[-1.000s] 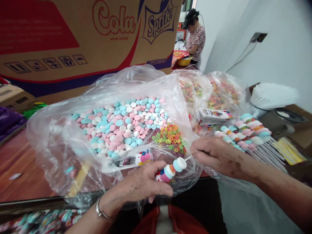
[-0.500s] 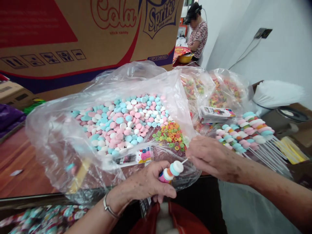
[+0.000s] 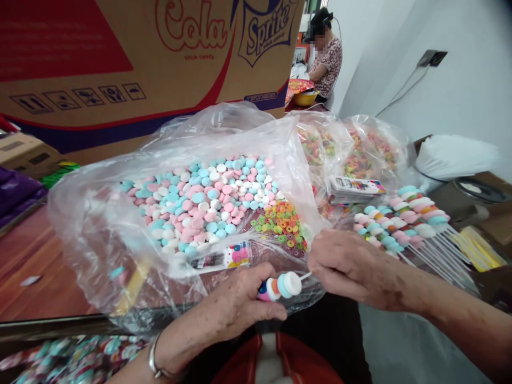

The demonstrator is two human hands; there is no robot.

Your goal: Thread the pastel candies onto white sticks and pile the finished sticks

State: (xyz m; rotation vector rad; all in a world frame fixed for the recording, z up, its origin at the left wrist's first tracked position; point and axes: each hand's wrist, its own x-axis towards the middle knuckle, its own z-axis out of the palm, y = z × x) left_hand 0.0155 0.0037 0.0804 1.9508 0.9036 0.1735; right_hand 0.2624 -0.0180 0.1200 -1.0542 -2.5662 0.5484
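Observation:
My left hand (image 3: pixel 240 298), wearing a metal bangle (image 3: pixel 154 360), is closed around a colourful printed wrapper (image 3: pixel 263 292). Out of the wrapper's mouth sticks a marshmallow skewer (image 3: pixel 289 284), with white, orange and light blue pieces threaded in a row. Its thin white stick (image 3: pixel 305 276) runs into the fingers of my right hand (image 3: pixel 356 266), which pinch the end. The rest of the skewer is hidden by the wrapper and my left fingers. Just beyond my hands lie loose pink, blue and white candies (image 3: pixel 200 205) and small coloured candy rings (image 3: pixel 286 224) on clear plastic.
Finished candy skewers (image 3: pixel 416 216) lie at right beside a stack of printed wrappers (image 3: pixel 356 186). Another wrapper (image 3: pixel 224 258) rests on the plastic bag (image 3: pixel 92 213). A large carton (image 3: pixel 160 69) stands behind. Wrapped candies (image 3: pixel 76 360) fill the lower left. A person (image 3: pixel 326 61) sits far back.
Both hands have shifted slightly with the skewer, the right hand a little to the right and down. The dark end of the wrapper below my left hand no longer shows.

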